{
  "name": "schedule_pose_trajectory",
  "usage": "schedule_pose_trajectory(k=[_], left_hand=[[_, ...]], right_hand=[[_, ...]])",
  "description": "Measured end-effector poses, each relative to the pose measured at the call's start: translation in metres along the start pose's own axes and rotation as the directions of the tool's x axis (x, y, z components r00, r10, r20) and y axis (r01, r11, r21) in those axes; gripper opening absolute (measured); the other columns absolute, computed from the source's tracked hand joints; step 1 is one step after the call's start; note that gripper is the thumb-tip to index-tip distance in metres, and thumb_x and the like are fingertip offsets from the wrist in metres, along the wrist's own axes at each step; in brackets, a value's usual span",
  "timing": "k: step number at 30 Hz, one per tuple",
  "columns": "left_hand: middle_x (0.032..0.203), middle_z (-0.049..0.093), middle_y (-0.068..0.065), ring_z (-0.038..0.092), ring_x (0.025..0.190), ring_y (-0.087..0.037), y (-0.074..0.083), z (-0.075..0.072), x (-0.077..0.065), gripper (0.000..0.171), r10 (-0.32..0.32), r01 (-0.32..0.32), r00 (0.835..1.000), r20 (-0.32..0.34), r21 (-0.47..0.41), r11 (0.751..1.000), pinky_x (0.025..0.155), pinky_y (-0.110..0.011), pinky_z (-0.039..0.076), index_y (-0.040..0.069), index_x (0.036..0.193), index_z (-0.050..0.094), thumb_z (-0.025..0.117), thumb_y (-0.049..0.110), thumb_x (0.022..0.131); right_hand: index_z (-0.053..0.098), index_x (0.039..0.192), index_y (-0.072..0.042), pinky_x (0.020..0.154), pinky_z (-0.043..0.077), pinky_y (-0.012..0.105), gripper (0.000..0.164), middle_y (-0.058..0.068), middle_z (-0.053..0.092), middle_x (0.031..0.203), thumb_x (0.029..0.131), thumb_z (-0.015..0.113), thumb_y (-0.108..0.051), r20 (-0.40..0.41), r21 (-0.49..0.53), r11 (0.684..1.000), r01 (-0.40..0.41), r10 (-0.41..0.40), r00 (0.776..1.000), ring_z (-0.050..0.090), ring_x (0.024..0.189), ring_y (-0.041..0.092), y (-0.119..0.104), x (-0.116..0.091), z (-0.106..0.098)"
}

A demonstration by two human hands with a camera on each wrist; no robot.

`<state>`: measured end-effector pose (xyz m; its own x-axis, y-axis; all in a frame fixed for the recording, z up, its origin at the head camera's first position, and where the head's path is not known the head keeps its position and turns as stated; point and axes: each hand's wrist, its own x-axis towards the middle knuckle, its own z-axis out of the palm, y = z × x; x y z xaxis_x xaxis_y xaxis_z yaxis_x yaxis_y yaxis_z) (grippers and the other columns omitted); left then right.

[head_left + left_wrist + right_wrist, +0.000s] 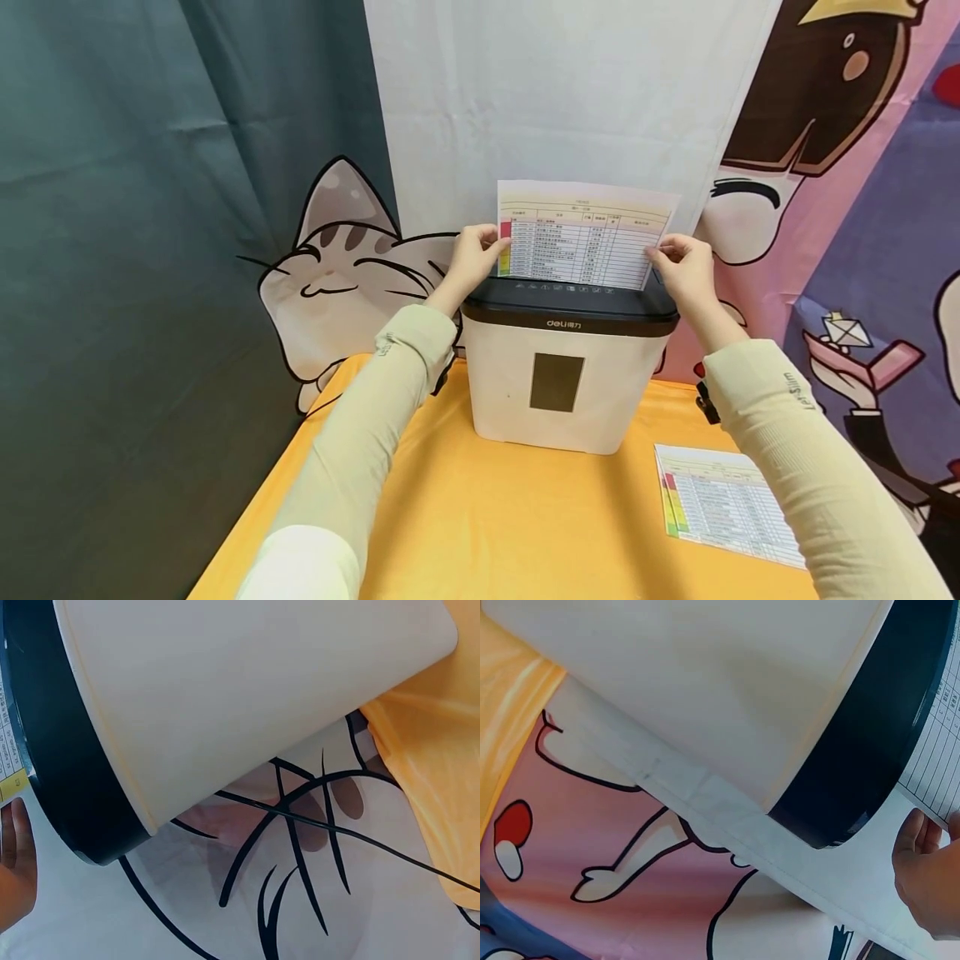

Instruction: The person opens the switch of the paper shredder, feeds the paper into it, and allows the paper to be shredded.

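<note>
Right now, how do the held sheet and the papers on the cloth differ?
The held sheet stands roughly upright at the machine; the papers lie flat on the cloth. The left hand and right hand pinch the held sheet; neither touches the papers. Both show partly coloured grids.

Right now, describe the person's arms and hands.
The left hand and right hand are bare, no gloves visible. The left sleeve and right sleeve are pale yellow-green, with thick cuffs and small dark lettering. White fabric shows at the left sleeve's upper end. Part of a black device shows by each cuff.
</note>
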<state>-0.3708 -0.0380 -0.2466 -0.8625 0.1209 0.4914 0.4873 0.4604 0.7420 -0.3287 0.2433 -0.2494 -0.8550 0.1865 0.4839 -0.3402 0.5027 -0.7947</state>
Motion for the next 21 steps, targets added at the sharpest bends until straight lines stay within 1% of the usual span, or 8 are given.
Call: schedule_pose_trajectory(k=[2, 4, 6, 8, 12, 16, 19, 21], left_hand=[[0.09, 0.068, -0.022, 0.058, 0.074, -0.026, -0.001, 0.0, 0.0, 0.021, -0.001, 0.001, 1.0, 0.003, 0.001, 1.0, 0.061, -0.016, 0.035, -0.006, 0.093, 0.067, 0.058, 0.012, 0.094], [0.089, 0.068, -0.022, 0.053, 0.07, -0.019, -0.002, 0.0, 0.0, 0.02, -0.006, 0.006, 1.0, 0.007, 0.004, 1.0, 0.06, -0.017, 0.034, -0.006, 0.093, 0.068, 0.057, 0.012, 0.094], [0.089, 0.069, -0.021, 0.05, 0.068, -0.014, -0.003, 0.0, 0.0, 0.02, -0.014, 0.013, 1.0, 0.015, 0.011, 1.0, 0.06, -0.017, 0.034, -0.005, 0.094, 0.068, 0.057, 0.012, 0.094], [0.091, 0.069, -0.021, 0.049, 0.068, -0.011, -0.004, 0.0, 0.0, 0.02, -0.02, 0.019, 1.0, 0.022, 0.008, 1.0, 0.061, -0.017, 0.034, -0.005, 0.097, 0.068, 0.057, 0.011, 0.094], [0.087, 0.068, -0.02, 0.047, 0.066, -0.01, -0.006, 0.0, 0.001, 0.02, -0.009, 0.009, 1.0, 0.019, 0.006, 1.0, 0.061, -0.017, 0.034, -0.005, 0.097, 0.068, 0.056, 0.011, 0.095], [0.077, 0.061, -0.021, 0.041, 0.06, -0.011, -0.009, 0.0, 0.0, 0.022, -0.001, 0.001, 1.0, 0.019, 0.015, 1.0, 0.058, -0.019, 0.032, -0.008, 0.088, 0.065, 0.055, 0.012, 0.095], [0.077, 0.06, -0.021, 0.04, 0.06, -0.012, -0.011, 0.0, -0.001, 0.024, -0.014, 0.012, 0.999, 0.037, 0.038, 0.999, 0.058, -0.019, 0.031, -0.008, 0.086, 0.063, 0.055, 0.013, 0.095], [0.082, 0.064, -0.021, 0.042, 0.063, -0.012, -0.012, 0.001, -0.002, 0.022, -0.028, 0.026, 0.999, 0.047, 0.046, 0.999, 0.06, -0.019, 0.032, -0.006, 0.09, 0.065, 0.056, 0.013, 0.095]], right_hand=[[0.058, 0.093, 0.011, 0.061, 0.037, 0.009, 0.019, -0.027, 0.046, 0.064, 0.091, 0.059, -0.008, 0.004, -0.006, 1.0, -0.002, 0.002, 1.0, 0.044, 0.068, -0.005, 0.0, 0.001, 0.0], [0.058, 0.093, 0.011, 0.061, 0.038, 0.009, 0.019, -0.026, 0.047, 0.065, 0.091, 0.06, -0.008, 0.002, -0.004, 1.0, 0.0, 0.0, 1.0, 0.044, 0.068, -0.005, 0.001, 0.001, 0.0], [0.058, 0.092, 0.011, 0.061, 0.038, 0.009, 0.019, -0.025, 0.048, 0.067, 0.091, 0.06, -0.008, 0.002, 0.001, 1.0, -0.001, 0.001, 1.0, 0.045, 0.069, -0.004, 0.001, 0.002, 0.0], [0.059, 0.091, 0.01, 0.062, 0.039, 0.009, 0.018, -0.023, 0.05, 0.069, 0.091, 0.06, -0.008, 0.003, 0.01, 1.0, -0.004, 0.004, 1.0, 0.045, 0.069, -0.004, 0.001, 0.002, 0.0], [0.06, 0.092, 0.009, 0.063, 0.039, 0.008, 0.017, -0.024, 0.05, 0.068, 0.091, 0.06, -0.008, 0.01, 0.027, 1.0, -0.003, 0.003, 1.0, 0.046, 0.069, -0.004, 0.0, 0.003, 0.001], [0.059, 0.093, 0.009, 0.062, 0.038, 0.009, 0.019, -0.023, 0.048, 0.069, 0.091, 0.06, -0.009, 0.013, 0.015, 1.0, -0.004, 0.003, 1.0, 0.044, 0.07, -0.002, 0.001, 0.002, 0.003], [0.059, 0.096, 0.01, 0.062, 0.037, 0.01, 0.021, -0.02, 0.047, 0.072, 0.092, 0.059, -0.012, 0.024, -0.016, 0.999, -0.033, 0.033, 0.999, 0.042, 0.073, 0.0, 0.003, -0.001, 0.003], [0.06, 0.099, 0.01, 0.062, 0.036, 0.011, 0.025, -0.019, 0.047, 0.074, 0.093, 0.058, -0.013, 0.04, -0.032, 0.998, -0.054, 0.055, 0.998, 0.041, 0.074, 0.001, 0.005, -0.003, 0.003]])
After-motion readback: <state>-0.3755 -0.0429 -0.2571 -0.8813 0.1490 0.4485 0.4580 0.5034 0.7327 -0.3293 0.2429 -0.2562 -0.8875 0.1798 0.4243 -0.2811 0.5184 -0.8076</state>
